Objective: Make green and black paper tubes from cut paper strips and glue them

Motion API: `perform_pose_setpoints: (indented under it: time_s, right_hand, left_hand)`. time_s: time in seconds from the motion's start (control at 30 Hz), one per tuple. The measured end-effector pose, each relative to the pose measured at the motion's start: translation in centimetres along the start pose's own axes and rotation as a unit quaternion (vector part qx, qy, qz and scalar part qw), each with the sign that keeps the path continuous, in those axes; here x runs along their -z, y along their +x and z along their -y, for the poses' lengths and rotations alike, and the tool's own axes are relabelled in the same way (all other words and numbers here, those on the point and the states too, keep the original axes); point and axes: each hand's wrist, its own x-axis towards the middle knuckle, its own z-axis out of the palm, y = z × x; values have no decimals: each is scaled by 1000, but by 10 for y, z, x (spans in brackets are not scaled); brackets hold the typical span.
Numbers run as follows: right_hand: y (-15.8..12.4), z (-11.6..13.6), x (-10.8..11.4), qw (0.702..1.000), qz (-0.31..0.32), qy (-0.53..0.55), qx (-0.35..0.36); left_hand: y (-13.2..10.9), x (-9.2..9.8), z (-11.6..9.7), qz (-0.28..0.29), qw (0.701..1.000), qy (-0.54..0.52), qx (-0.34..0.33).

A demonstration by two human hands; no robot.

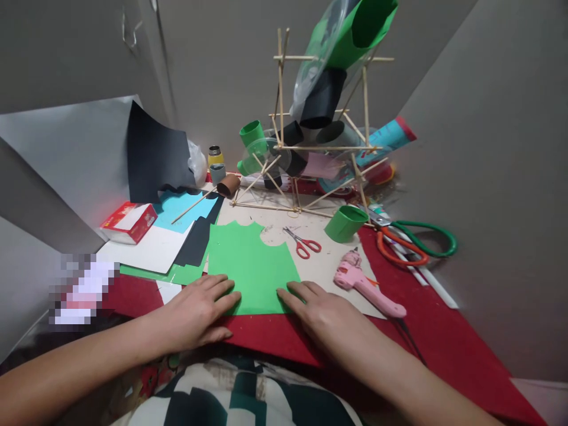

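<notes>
A green paper sheet (pixel 251 263) with a scalloped far edge lies flat in front of me on a tan board (pixel 328 269). My left hand (pixel 197 312) rests palm down at the sheet's near left corner, fingers stretched flat onto it. My right hand (pixel 317 313) lies palm down at the near right corner, fingers spread and touching the green paper. Neither hand holds anything.
Small red scissors (pixel 304 242) and a pink glue gun (pixel 366 284) lie right of the sheet. A green paper ring (pixel 345 223), big green and orange scissors (pixel 410 239), a stick frame with paper tubes (pixel 319 124), black and blue sheets (pixel 186 207) and a red box (pixel 128 222) surround it.
</notes>
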Motion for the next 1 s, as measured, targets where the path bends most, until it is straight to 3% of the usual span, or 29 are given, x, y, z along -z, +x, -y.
perform_pose_setpoints:
  time_s: [0.13,0.37,0.5,0.73,0.87,1.0]
  right_hand:
    - [9,-7,2,999,-5,-37,20]
    - [5,-18,-12,992,-121,-15,38]
    - [1,-20,-17,980,-194,26,35]
    - [6,-19,-27,974,-219,62,-2]
    - [5,-28,-36,962,-238,130,22]
    - [-1,-33,-43,954,-233,186,35]
  left_hand:
    - [5,-8,-3,27,999,37,11]
    - [25,-24,2,-66,988,136,30]
    - [33,-24,15,-100,978,183,-6]
    - [34,-20,25,-190,969,140,-77]
    - [32,-14,24,-177,975,92,-101]
    - [24,-10,31,-102,989,16,-102]
